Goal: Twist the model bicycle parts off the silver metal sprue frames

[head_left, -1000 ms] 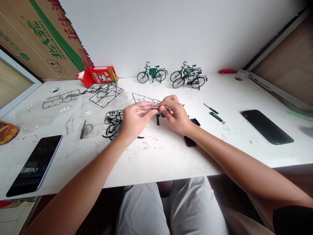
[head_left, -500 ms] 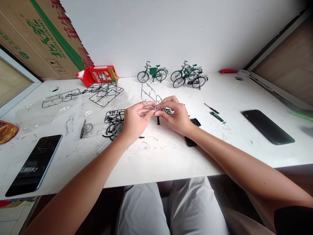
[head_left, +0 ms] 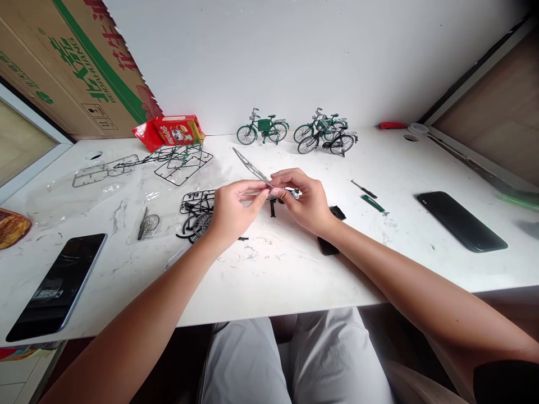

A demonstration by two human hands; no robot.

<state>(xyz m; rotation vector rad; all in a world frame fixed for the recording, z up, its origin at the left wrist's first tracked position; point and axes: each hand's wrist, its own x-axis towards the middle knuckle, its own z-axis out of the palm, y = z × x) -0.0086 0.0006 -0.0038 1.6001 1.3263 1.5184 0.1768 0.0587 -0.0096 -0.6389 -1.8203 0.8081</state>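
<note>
A thin grey plastic parts frame [head_left: 251, 166] slants up and to the left from between my fingertips, seen nearly edge-on. My left hand [head_left: 237, 209] pinches its lower end. My right hand [head_left: 304, 200] grips the same end, its thumb and fingers pressed together beside the left ones. Silver parts show partly beneath the right fingers, too small to make out. A short black piece [head_left: 273, 207] lies below the hands. Black bicycle parts with wheels [head_left: 197, 216] lie beside my left wrist.
Assembled green [head_left: 263, 128] and black [head_left: 329, 141] model bicycles stand at the back. A red box [head_left: 179, 132], empty sprues [head_left: 183, 165] and plastic bags lie left. Phones [head_left: 59, 283] lie on both sides; green cutters [head_left: 374, 204] and a small screwdriver [head_left: 363, 188] lie right.
The grey parts frame has turned in my fingers, from showing its open outline to nearly edge-on. Both hands have stayed in almost the same place.
</note>
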